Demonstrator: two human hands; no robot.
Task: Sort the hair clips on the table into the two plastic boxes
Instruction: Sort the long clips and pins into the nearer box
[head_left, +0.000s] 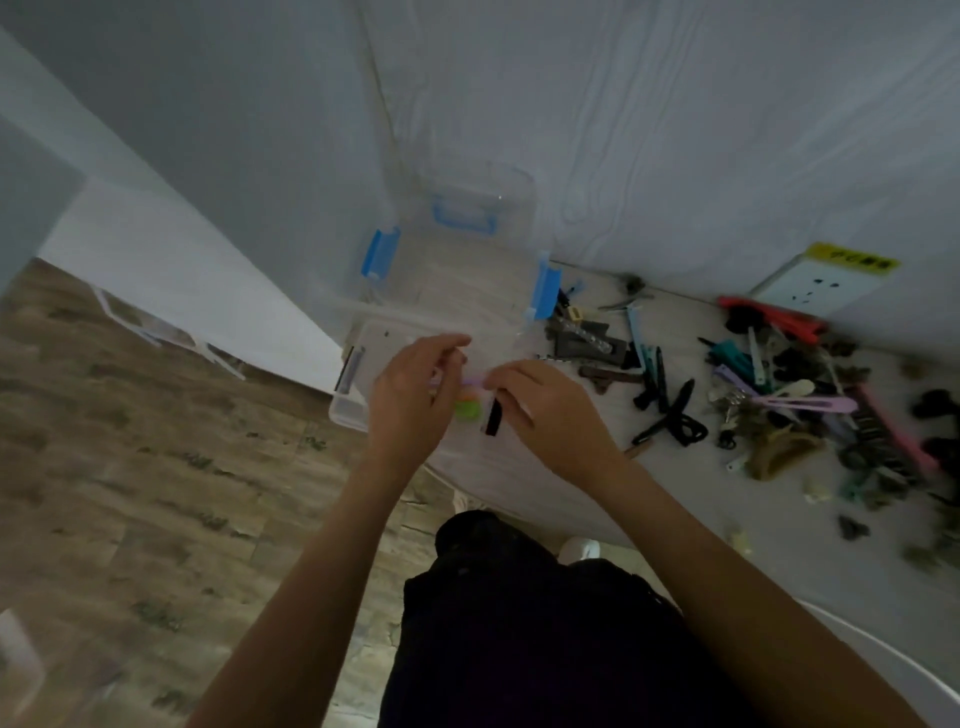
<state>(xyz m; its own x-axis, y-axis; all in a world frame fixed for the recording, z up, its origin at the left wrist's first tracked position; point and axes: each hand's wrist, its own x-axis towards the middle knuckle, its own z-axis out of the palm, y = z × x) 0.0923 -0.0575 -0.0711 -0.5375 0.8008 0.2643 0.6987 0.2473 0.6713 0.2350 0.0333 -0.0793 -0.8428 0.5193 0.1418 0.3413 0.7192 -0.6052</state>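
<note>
Head view: a person's two hands meet over the nearer of two clear plastic boxes at the counter's edge. The left hand (413, 400) and the right hand (550, 410) each pinch an end of a small lilac clip (470, 383), fingers curled onto it; the picture is blurred, so the exact finger placement cannot be told. Inside the near box (345, 410), just under the hands, lie an orange-and-green clip (466, 406) and a black clip (492, 418). At 12 o'clock from the hands stands the larger box with blue latches (543, 291), its inside apparently bare. At 3 o'clock, well apart, the unsorted pile of hair clips (769, 379) spreads across the counter (675, 493) toward a wall socket (815, 288) at 2 o'clock.

By the look of them, these clips are light, stiff plastic or metal, smooth and a little slippery; the sprung ones may snap open if squeezed at the tail. The lilac clip is best held by its flat sides near the middle, and long slim clips by the hinge end. Tangled clips in the pile may lift out together.
</note>
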